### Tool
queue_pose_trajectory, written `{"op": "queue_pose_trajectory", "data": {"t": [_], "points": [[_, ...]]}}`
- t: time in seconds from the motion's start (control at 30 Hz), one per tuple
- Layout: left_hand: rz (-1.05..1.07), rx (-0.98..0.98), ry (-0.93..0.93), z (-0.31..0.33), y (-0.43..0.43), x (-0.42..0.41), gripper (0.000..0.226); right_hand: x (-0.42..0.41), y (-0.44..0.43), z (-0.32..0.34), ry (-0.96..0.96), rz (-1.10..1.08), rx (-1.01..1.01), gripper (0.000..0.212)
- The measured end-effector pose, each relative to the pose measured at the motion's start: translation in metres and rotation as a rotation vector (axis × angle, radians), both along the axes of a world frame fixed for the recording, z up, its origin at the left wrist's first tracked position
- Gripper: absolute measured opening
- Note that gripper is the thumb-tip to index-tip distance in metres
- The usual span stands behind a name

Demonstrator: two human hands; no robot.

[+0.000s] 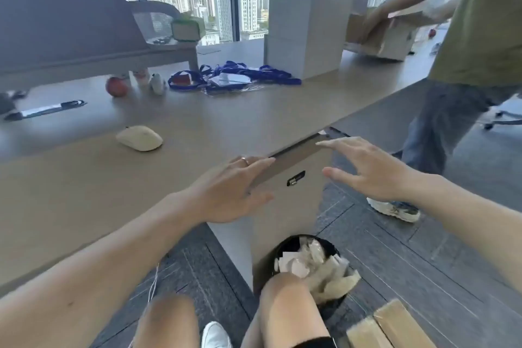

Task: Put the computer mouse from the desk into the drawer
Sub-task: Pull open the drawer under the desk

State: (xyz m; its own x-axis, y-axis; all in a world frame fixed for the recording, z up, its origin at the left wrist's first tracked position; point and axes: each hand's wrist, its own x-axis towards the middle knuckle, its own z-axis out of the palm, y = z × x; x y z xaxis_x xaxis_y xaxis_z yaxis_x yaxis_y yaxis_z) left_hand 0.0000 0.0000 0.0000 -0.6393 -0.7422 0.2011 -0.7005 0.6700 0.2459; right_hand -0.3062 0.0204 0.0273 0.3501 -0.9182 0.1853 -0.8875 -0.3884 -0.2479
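Observation:
A cream computer mouse [139, 137] lies on the brown desk [70, 192], up and to the left of my hands. The drawer [293, 178] sits under the desk's right end, its front showing a small black lock; its top edge looks slightly out from the desk edge. My left hand [228, 192] is flat with fingers spread, fingertips touching the drawer's top edge, a ring on one finger. My right hand [367, 169] hovers open just right of the drawer front, holding nothing.
A black bin [333, 302] full of wrappers stands on the floor below the drawer, by my knees. Blue lanyards [234, 78], an apple [116, 87], small bottles and a white box [306, 34] sit farther back. Another person [474, 65] stands at right handling a cardboard box.

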Motion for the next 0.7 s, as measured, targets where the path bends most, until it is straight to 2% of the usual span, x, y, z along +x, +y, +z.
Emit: {"op": "queue_pose_trajectory", "data": {"t": [0.1, 0.37, 0.6, 0.7], "points": [[-0.038, 0.030, -0.102, -0.027, -0.006, -0.022, 0.076, -0.019, 0.002, -0.022, 0.099, -0.007, 0.021, 0.066], [0.069, 0.177, -0.317, -0.095, -0.043, -0.024, 0.094, -0.024, -0.035, -0.105, 0.343, 0.103, 0.068, 0.064], [0.162, 0.056, -0.154, -0.110, -0.041, -0.035, 0.086, 0.001, -0.083, -0.153, 0.340, 0.128, 0.093, 0.050], [0.189, 0.004, -0.123, -0.114, -0.047, -0.039, 0.079, 0.008, -0.101, -0.165, 0.162, -0.041, 0.132, 0.038]]}}
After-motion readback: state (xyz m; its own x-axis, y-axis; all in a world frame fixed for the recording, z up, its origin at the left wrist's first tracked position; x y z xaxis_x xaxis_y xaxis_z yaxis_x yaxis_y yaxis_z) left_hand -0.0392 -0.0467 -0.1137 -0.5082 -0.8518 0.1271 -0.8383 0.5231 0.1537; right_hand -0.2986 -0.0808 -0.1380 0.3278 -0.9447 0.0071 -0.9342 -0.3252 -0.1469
